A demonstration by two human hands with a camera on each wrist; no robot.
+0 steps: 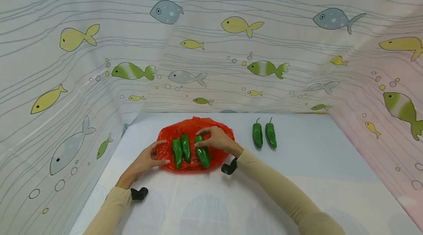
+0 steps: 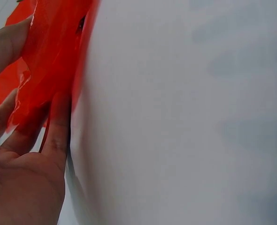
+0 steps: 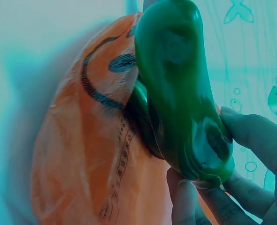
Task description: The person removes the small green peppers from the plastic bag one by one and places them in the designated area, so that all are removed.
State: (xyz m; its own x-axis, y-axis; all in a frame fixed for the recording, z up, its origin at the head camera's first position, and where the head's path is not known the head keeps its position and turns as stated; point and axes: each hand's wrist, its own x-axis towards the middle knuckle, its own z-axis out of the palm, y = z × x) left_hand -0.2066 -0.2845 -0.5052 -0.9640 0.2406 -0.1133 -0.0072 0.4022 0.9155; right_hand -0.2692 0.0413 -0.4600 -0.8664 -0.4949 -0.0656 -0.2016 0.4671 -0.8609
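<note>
A red plastic bag [image 1: 215, 158] lies flat on the table, with two green chili peppers [image 1: 177, 153] side by side on it. My right hand [image 1: 216, 139] pinches a third green chili pepper [image 1: 202, 156] near its stem end, thumb on one side and fingers on the other. That pepper [image 3: 176, 89] looms large in the right wrist view, over the bag's printed film. My left hand [image 1: 145, 159] is at the bag's left edge, thumb and fingers spread wide. In the left wrist view, its fingers [image 2: 57, 126] are partly covered by the red film.
Two more green chili peppers [image 1: 257, 135] lie side by side on the table [image 1: 304, 154], to the right of the bag, stems pointing away. A fish-patterned curtain [image 1: 218, 55] surrounds the table at the back and both sides.
</note>
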